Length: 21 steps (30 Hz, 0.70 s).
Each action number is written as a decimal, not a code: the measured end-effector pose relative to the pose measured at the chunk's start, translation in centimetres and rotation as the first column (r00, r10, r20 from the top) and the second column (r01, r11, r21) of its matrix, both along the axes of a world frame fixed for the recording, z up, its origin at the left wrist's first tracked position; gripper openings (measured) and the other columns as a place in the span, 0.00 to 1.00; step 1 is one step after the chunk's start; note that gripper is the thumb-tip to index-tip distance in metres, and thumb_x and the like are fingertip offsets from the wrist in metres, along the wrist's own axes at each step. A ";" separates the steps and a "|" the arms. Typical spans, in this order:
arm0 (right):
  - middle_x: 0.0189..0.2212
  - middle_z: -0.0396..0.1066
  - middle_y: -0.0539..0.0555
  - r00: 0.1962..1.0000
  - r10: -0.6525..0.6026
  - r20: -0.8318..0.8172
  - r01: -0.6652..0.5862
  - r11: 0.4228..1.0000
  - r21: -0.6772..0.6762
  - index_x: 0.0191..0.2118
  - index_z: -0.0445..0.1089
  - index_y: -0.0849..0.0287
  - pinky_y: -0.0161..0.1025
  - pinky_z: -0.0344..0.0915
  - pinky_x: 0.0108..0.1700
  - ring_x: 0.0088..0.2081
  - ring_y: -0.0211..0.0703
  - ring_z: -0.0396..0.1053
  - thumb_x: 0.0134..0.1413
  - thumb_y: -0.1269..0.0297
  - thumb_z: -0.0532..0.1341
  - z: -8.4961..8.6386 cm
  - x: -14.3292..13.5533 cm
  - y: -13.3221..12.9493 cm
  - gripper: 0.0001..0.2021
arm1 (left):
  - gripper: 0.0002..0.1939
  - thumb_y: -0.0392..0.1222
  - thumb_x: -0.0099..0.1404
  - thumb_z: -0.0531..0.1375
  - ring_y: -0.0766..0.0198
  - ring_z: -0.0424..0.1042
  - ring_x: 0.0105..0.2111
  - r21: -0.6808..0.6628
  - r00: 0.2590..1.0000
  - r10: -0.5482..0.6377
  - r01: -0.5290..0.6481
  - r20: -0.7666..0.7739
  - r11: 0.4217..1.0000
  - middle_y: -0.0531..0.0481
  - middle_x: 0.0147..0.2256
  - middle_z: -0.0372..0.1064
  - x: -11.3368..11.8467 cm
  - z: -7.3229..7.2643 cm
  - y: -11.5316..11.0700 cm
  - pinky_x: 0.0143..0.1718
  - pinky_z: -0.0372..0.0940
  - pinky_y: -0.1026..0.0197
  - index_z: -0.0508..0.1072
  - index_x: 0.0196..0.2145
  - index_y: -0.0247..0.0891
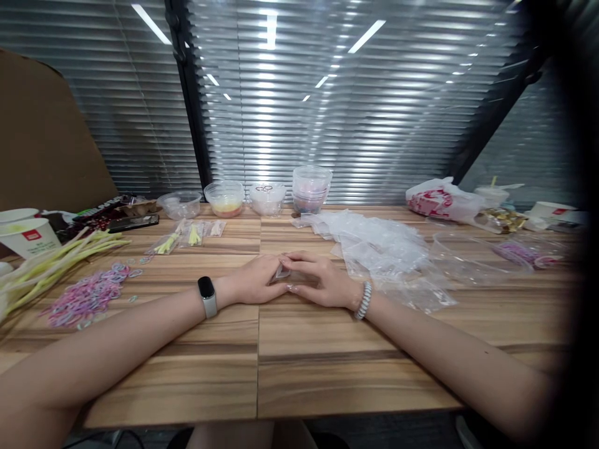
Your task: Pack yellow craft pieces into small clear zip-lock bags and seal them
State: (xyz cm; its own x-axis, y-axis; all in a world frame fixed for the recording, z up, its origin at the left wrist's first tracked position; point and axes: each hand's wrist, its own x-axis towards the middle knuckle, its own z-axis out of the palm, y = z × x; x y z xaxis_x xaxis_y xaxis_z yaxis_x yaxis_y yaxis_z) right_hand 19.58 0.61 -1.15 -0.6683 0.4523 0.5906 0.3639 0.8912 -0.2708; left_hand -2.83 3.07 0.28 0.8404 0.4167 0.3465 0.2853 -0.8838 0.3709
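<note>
Over the middle of the table, my left hand and my right hand meet at the fingertips. Between them shows a bit of a small clear plastic bag, mostly covered by the fingers; both hands appear pinched on it. Just right of my right hand spreads a pile of clear plastic bags. To the left lies a heap of pink, purple and pale small elastic bands. Behind my left hand are filled small bags, one with yellow-green strips.
Clear plastic tubs and a stack of tubs line the back edge by the blinds. Yellow strips, a paper cup and a phone are left. A white carrier bag and a clear bag lie right.
</note>
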 end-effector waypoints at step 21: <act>0.57 0.60 0.56 1.000 0.021 -0.008 -0.021 1.000 -0.003 0.62 0.59 0.55 0.41 0.61 0.59 0.57 0.42 0.61 0.58 0.64 0.60 0.3 -0.1 -0.1 0.26 | 0.20 0.46 0.65 0.56 0.54 0.66 0.49 -0.010 1.000 0.002 -0.002 0.006 1.000 0.42 0.51 0.65 0.1 0.2 -0.2 0.51 0.61 0.53 0.63 0.53 0.37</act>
State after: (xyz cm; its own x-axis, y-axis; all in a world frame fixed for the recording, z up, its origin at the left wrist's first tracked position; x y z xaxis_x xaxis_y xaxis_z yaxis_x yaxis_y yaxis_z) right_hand 19.44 0.50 -0.82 -0.6729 0.4399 0.5948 0.3429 0.8979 -0.2761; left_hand -2.76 2.87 0.44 0.8375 0.4215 0.3477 0.2844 -0.8796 0.3813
